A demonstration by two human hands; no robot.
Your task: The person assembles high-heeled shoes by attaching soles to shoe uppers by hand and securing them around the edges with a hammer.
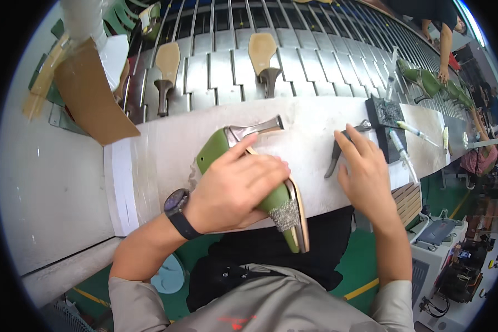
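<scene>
My left hand is wrapped round a green high-heeled shoe. The shoe lies on its side over the table's near edge, its metallic heel pointing away to the right and its glittery toe band toward me. Fingers cover most of its middle. To the right, my right hand is at a dark-handled tool with a metal head, lying on the table. Its fingers are stretched out and not wrapped round the tool. Whether the fingertips touch it, and the tool's exact kind, I cannot tell.
The pale worktable borders a metal slat conveyor carrying heeled soles. At right, a black block stands beside several syringes. Brown cardboard leans at left. Another person's arm reaches toward green shoes.
</scene>
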